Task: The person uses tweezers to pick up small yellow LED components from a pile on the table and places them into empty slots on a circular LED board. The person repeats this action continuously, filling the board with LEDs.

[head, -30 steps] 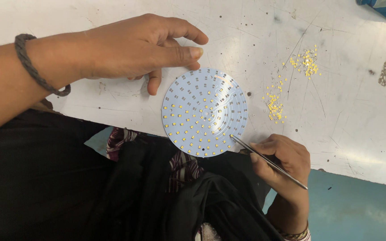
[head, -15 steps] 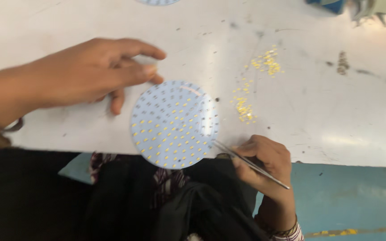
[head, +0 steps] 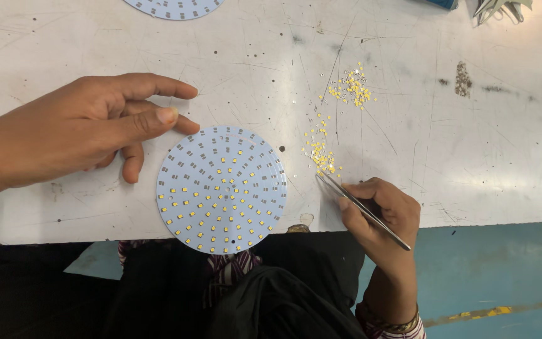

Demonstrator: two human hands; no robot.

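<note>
- R hand [head: 381,210]: thumb + fingers pinched shut on tweezers [head: 362,210]; tips point up-left, toward the disc's right rim, ending at the low end of the near chips. Handle end sticks out past the hand, lower right, over the table edge.
- Tweezers: thin, metal, tilted; tips look closed or nearly so, can't tell if a chip is held.
- L hand [head: 89,129]: fingers loose, part spread, gripping nothing. Thumb and index stretch right toward the disc's upper-left rim; thumb tip just beside the rim, contact unclear. One finger curls down, left of the disc.
- Disc [head: 222,188]: round, pale blue-white board, flat on the table, between the two hands. Lower rim overhangs the table's near edge. Rings of pads; yellow chips fill centre and lower part, upper-left pads mostly bare grey.
- Near chips [head: 321,154]: loose scatter of small yellow bits, just right of the disc, upper side.
- Far chips [head: 352,88]: denser yellow heap, farther up-right of the disc.
- 2nd disc [head: 174,6]: same kind, well above the disc, cut by top edge of view.
- Table [head: 484,157]: white, scratched, stained; dark speck pile well right of the disc.
- Dark cloth [head: 271,295]: in the lap, below the disc.
- Floor [head: 503,276]: teal, lower right of the disc.
</note>
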